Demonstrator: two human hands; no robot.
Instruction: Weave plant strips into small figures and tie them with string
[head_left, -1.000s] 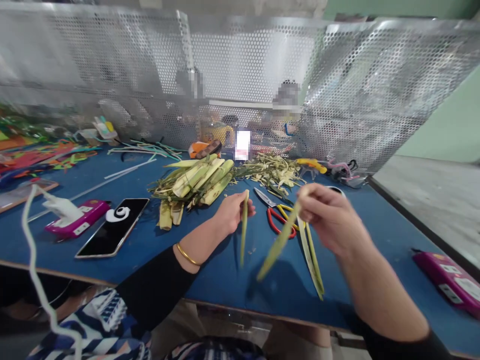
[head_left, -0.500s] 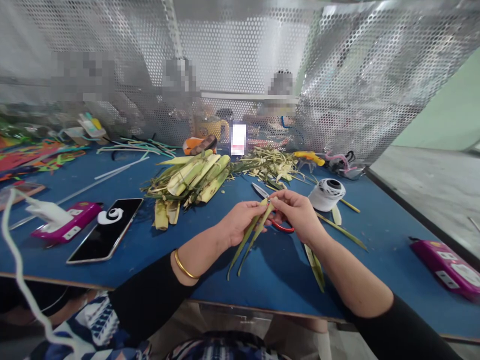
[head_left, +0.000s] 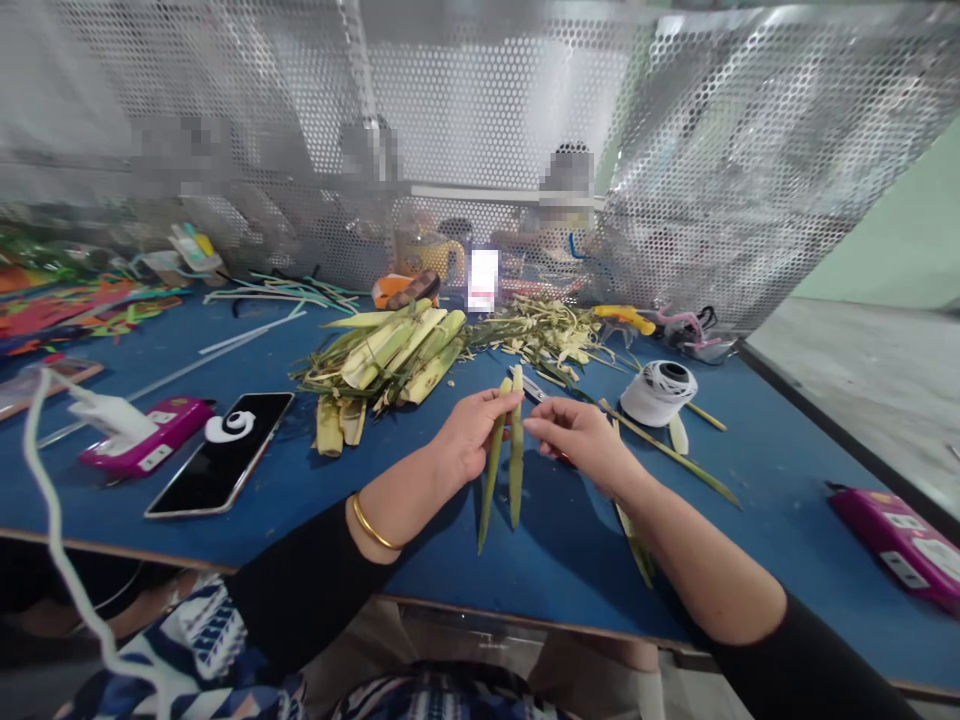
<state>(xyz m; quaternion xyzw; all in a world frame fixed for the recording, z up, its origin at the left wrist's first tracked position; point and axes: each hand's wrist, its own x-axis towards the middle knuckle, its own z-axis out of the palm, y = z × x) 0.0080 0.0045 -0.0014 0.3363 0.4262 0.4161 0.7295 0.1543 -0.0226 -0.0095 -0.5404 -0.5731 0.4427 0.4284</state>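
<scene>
My left hand pinches two narrow green leaf strips near their upper ends. They hang side by side, nearly upright, their pointed tips low over the blue table. Close against the right-hand strip is my right hand, thumb and forefinger pressed together; what they hold, if anything, is hidden. Scissors lie behind my hands, blades pointing away and handles mostly covered. Under my right forearm a longer leaf piece rests on the table. A spool of white thread stands to the right.
A pile of pale green husks or leaf stalks lies left of centre, with shredded scraps behind. A phone and a purple power strip are at left, another power strip at right. A perforated screen borders the back.
The strips have swung from slanted to nearly upright. My right hand has come down from their top ends to beside the right-hand strip. The view has shifted slightly.
</scene>
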